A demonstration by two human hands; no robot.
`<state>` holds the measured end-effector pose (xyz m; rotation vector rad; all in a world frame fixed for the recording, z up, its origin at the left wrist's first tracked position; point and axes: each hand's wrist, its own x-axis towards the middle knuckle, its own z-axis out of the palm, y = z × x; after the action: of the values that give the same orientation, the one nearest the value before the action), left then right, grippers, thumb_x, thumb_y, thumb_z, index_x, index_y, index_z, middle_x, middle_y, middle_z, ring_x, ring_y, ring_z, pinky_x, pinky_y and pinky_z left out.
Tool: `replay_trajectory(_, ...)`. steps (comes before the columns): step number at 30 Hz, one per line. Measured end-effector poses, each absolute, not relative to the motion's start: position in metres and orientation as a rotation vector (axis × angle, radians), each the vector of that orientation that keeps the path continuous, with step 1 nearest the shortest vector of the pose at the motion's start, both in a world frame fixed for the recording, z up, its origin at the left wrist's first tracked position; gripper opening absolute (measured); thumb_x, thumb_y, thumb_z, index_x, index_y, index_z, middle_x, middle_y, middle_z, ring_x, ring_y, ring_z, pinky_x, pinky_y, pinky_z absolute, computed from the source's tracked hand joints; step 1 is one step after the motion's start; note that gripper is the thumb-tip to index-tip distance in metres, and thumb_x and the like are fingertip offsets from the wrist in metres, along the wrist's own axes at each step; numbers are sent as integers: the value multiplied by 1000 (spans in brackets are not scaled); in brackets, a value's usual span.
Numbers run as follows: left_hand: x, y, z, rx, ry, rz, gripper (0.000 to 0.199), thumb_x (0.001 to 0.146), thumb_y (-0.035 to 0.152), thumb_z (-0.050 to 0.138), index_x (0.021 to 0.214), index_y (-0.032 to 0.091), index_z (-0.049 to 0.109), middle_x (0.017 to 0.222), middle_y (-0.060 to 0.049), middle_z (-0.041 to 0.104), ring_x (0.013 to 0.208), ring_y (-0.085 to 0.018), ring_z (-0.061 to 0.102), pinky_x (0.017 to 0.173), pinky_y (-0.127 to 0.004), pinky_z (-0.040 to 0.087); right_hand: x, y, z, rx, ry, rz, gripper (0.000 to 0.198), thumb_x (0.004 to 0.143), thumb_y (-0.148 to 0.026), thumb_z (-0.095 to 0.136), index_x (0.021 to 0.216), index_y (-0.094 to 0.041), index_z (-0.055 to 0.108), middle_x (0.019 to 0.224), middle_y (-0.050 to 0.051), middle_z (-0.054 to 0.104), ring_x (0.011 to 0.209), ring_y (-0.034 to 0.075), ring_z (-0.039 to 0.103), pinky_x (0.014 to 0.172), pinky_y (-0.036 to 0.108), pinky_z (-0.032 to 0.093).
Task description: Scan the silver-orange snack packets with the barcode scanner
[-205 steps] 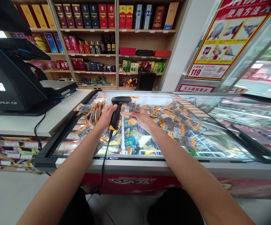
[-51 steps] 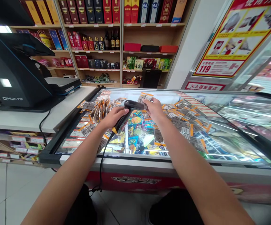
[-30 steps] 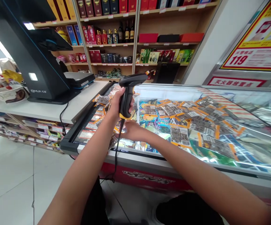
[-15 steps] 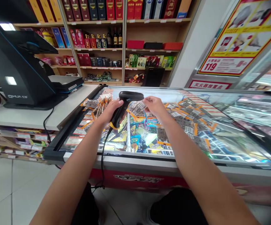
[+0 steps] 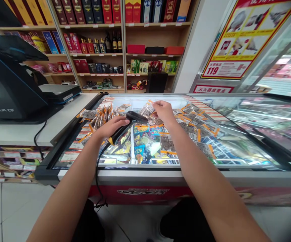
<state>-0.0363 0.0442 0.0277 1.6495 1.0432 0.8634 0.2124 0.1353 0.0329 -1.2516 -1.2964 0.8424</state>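
My left hand (image 5: 113, 127) is closed around the handle of a black barcode scanner (image 5: 136, 117) with yellow trim, tilted over the glass top of a chest freezer. Its black cord drops over the freezer's front edge. Between the fingertips of my right hand (image 5: 162, 110) is a small clear snack packet (image 5: 146, 109) with orange edges, just beyond the scanner's head. A bunch of similar packets (image 5: 102, 117) lies on the glass to the left. More packets (image 5: 193, 119) are spread out on the right, and a loose one (image 5: 167, 143) rests nearer the front edge.
The chest freezer (image 5: 145, 173) stretches across in front of me, with colourful packaged goods visible under its glass. A counter (image 5: 67, 111) at the left carries a dark weighing scale (image 5: 14, 80). Behind stand shelves (image 5: 155, 24) of boxes and bottles. A fire-safety poster (image 5: 226, 43) hangs at right.
The scanner has tipped lower and flatter in my left hand. My right hand has turned the packet, which now stands up farther behind the scanner's head. The view has shifted slightly to the right.
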Motion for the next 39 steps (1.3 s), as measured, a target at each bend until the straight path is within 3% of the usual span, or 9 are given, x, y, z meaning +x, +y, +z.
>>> replay_trajectory(8,-42,49,25,1590,1130,880,41,86,61,69,89,21,63,67,0,66,56,-18,67,47,-25,51,218,137,33,-1233,-1304,823,16,97,-17,65,81,-18,63,67,-3,61,43,9,56,43,20,41)
replay_trajectory(22,-45,50,24,1539,899,959,42,85,61,71,82,21,60,57,0,64,37,-16,57,35,-25,44,224,146,27,-1338,-1314,741,12,95,-23,64,83,-20,65,64,-2,61,50,15,58,54,28,47)
replay_trajectory(25,-46,54,25,1501,805,1098,48,83,67,69,86,20,60,58,-2,65,36,-14,55,35,-23,41,232,153,17,-1413,-1498,499,13,95,-30,70,86,-20,68,70,2,66,64,20,64,70,34,53)
replay_trajectory(27,-47,56,29,1463,748,1204,53,81,71,68,87,19,59,57,-1,64,36,-13,53,35,-23,39,234,154,12,-1487,-1652,276,16,92,-34,77,92,-19,72,83,8,72,84,27,69,86,40,53)
replay_trajectory(31,-51,55,38,1391,667,1370,60,79,77,63,89,19,60,55,2,58,35,-13,50,35,-24,35,207,134,13,-1437,-1845,-23,23,91,-33,79,107,-17,76,119,18,73,121,37,61,102,48,47)
replay_trajectory(32,-52,55,40,1372,658,1403,60,79,78,61,89,18,60,54,2,57,35,-13,49,35,-25,35,193,124,13,-1368,-1903,20,20,94,-30,76,109,-17,76,121,17,73,120,35,62,100,45,48)
replay_trajectory(34,-54,53,43,1336,656,1449,61,82,79,58,88,18,61,53,2,56,35,-13,48,36,-25,33,160,101,10,-1221,-2083,353,17,102,-30,65,110,-20,76,108,10,77,98,26,69,88,38,51)
replay_trajectory(36,-54,52,46,1300,660,1482,62,86,79,55,89,18,62,52,3,54,34,-12,47,37,-25,34,126,78,0,-1121,-2290,661,18,101,-36,67,99,-21,77,99,7,78,86,23,71,78,33,51)
replay_trajectory(39,-53,50,49,1260,661,1483,66,89,82,50,93,18,62,52,3,55,34,-11,48,38,-25,36,87,51,-18,-1049,-2492,648,32,98,-52,71,96,-21,75,102,9,78,101,28,70,85,36,50)
